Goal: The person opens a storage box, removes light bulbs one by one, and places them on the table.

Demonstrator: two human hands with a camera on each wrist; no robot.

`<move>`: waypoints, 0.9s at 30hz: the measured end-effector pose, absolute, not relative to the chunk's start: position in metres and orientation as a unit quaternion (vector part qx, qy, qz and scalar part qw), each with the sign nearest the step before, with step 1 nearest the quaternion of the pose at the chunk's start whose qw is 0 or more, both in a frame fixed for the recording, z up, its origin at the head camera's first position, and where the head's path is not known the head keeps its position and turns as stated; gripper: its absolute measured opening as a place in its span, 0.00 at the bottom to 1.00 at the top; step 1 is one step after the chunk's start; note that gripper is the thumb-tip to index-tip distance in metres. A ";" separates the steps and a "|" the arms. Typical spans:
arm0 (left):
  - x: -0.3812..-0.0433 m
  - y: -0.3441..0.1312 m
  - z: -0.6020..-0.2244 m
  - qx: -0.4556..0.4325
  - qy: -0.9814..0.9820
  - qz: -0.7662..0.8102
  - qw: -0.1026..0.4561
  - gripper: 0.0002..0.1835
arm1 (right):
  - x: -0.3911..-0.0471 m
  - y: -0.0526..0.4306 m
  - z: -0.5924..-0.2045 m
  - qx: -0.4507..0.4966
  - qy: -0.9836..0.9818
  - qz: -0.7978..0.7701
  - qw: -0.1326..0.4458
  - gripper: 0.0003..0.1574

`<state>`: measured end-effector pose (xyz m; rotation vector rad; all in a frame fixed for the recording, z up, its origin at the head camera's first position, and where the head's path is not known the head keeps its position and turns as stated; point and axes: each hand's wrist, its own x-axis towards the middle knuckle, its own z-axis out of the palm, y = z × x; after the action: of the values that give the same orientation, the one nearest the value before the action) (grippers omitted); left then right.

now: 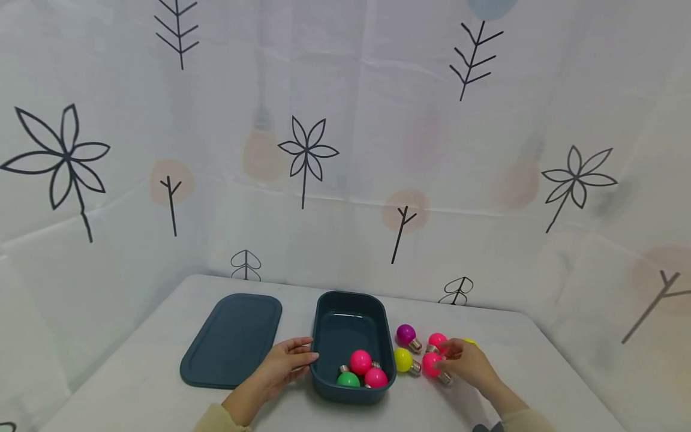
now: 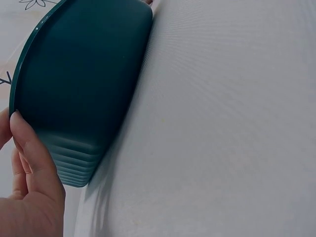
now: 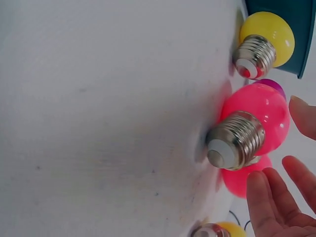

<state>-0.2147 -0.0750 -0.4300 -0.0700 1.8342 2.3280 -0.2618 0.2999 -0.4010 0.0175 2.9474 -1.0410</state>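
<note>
A dark teal plastic box [image 1: 353, 394] stands on the table, holding two pink light bulbs [image 1: 360, 362] and a green one [image 1: 348, 379]. At its left side my left hand [image 1: 284, 364] pinches the rim [image 2: 15, 94] between thumb and fingers. My right hand [image 1: 468, 362] is at the nearer loose pink bulb [image 3: 256, 116], with thumb and fingers spread around it and a small gap visible in the right wrist view. Another pink bulb [image 1: 438, 341] lies just behind. A purple bulb [image 1: 406, 335] and a yellow bulb [image 1: 402, 360] lie between box and hand.
Left of the box a flat dark teal lid [image 1: 234, 342] lies on the white table [image 1: 146, 366]. Another yellow bulb [image 1: 471, 342] is partly hidden behind my right hand. A patterned white curtain [image 1: 345, 240] hangs behind the table. A small dark object [image 1: 480, 428] shows at the bottom edge.
</note>
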 end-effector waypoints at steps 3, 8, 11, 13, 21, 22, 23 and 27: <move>-0.215 -0.075 -0.430 -0.023 0.616 0.782 0.088 0.31 | -0.263 0.301 -0.398 -0.005 0.942 -0.336 0.000 0.35; -0.214 -0.075 -0.431 -0.024 0.617 0.782 0.090 0.31 | -0.264 0.298 -0.394 -0.009 0.934 -0.358 -0.005 0.34; -0.215 -0.076 -0.431 -0.023 0.618 0.781 0.090 0.31 | -0.263 0.295 -0.391 -0.017 0.927 -0.375 -0.005 0.33; -0.215 -0.076 -0.431 -0.022 0.619 0.780 0.091 0.31 | -0.262 0.294 -0.388 -0.023 0.925 -0.379 -0.008 0.31; -0.215 -0.076 -0.432 -0.022 0.616 0.782 0.091 0.31 | -0.264 0.286 -0.381 -0.038 0.926 -0.374 -0.021 0.31; -0.215 -0.076 -0.432 -0.022 0.615 0.783 0.091 0.31 | -0.264 0.284 -0.380 -0.038 0.926 -0.375 -0.022 0.30; -0.215 -0.076 -0.432 -0.021 0.615 0.783 0.091 0.31 | -0.265 0.282 -0.380 -0.039 0.925 -0.376 -0.023 0.30; -0.216 -0.077 -0.432 -0.022 0.616 0.782 0.095 0.32 | -0.266 0.275 -0.374 -0.050 0.924 -0.379 -0.032 0.29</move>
<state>-0.2158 -0.0768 -0.4316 -0.0649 1.8263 2.3179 -0.2663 0.2745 -0.3739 -0.1604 2.9626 -1.2149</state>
